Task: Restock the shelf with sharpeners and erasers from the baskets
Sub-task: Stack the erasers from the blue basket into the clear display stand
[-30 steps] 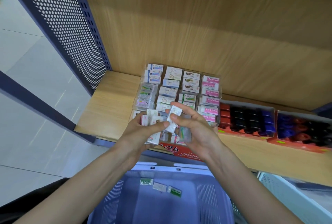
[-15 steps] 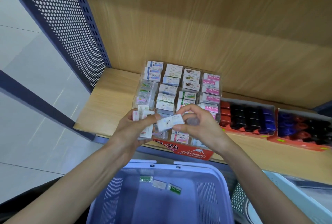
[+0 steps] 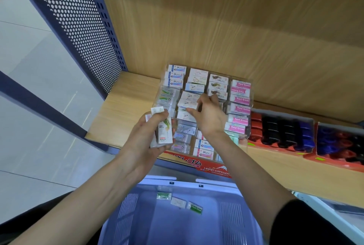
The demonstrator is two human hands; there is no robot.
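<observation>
Purple basket (image 3: 161, 179) sits directly below both hands and is nearly emptied. Three loose erasers (image 3: 178, 201) lie on its floor, just under the wrists. The edge of a second, pale basket (image 3: 325, 211) shows down and right of the right forearm.

Left hand (image 3: 145, 138) is curled round a small stack of erasers (image 3: 164, 130), held upright just left of the display tray (image 3: 214, 168). Right hand (image 3: 208, 118) is up and right of the left one. Its thumb and fingertips pinch one white eraser (image 3: 187, 104) flat over a middle-column slot in the tray.

Change: half a second back that eraser was between the two hands, coming off the stack. Now the hands are apart and the piece is at the slot. Can't tell whether it touches the erasers already there.

Meaning: one more eraser is about placed. Release should come next, then back to the stack. The stack plus the three in the basket are left to go.

Beyond the fingers the tray rows look mostly full, on the wooden shelf (image 3: 126, 107). Right of the right hand are red boxes (image 3: 281, 132), likely sharpeners, which look filled.
</observation>
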